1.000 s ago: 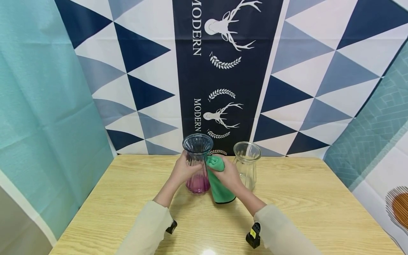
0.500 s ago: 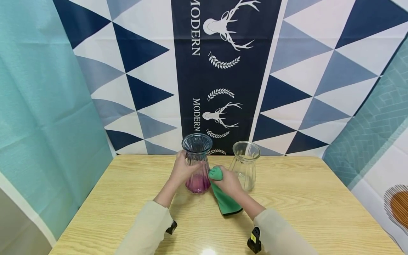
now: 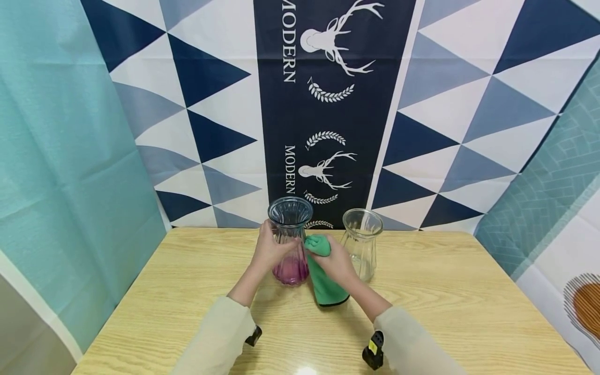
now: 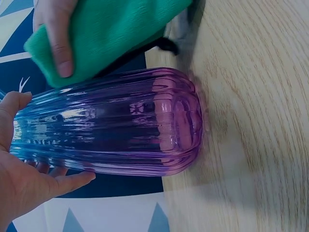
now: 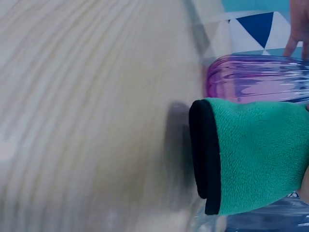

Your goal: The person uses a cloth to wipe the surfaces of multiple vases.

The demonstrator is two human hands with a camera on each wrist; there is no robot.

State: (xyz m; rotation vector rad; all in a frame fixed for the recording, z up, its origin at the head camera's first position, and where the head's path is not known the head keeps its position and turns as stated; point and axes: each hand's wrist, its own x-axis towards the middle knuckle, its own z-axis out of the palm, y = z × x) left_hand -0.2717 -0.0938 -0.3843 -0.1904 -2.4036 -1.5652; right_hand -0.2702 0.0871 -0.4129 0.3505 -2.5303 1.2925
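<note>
A ribbed glass vase (image 3: 291, 268), blue at its flared rim and pink at its base, stands upright on the wood-grain table (image 3: 436, 312), the left hand (image 3: 269, 251) curling fingers and thumb round its upper part; the pink may be just tinted glass. Beside it, the right hand (image 3: 339, 261) grips a fuzzy, black-edged green cloth (image 3: 328, 287), fingers wrapped round its folds. A clear glass jar (image 3: 367, 251) stands partly behind that hand.

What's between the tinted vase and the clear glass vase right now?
The green cloth and the right hand holding it, as the head view shows.
</note>
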